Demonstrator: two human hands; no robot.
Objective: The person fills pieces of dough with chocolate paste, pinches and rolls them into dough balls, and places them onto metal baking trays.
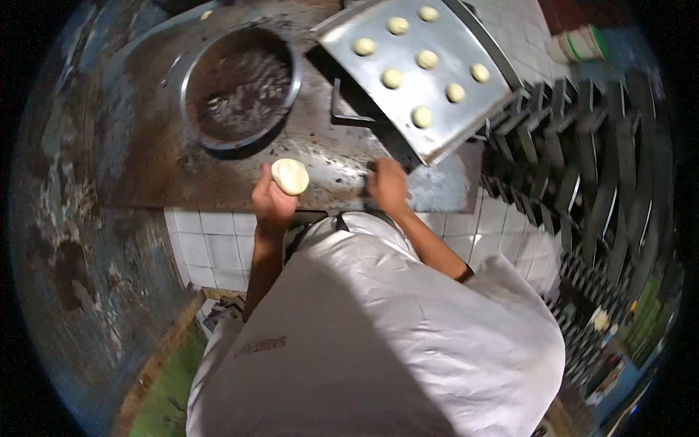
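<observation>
A pale, flattened round of dough rests in my left hand, held just over the front edge of the worktop. My right hand is low over the worktop, to the right of the dough; its fingers are blurred and partly hidden, and nothing can be made out in them. Beyond it, a metal tray carries several small dough balls, one of them close to the tray's near corner.
A large round pan with a dark, wet-looking inside stands at the back left of the stained worktop. A metal bracket lies left of the tray. Dark stacked metal racks fill the right side.
</observation>
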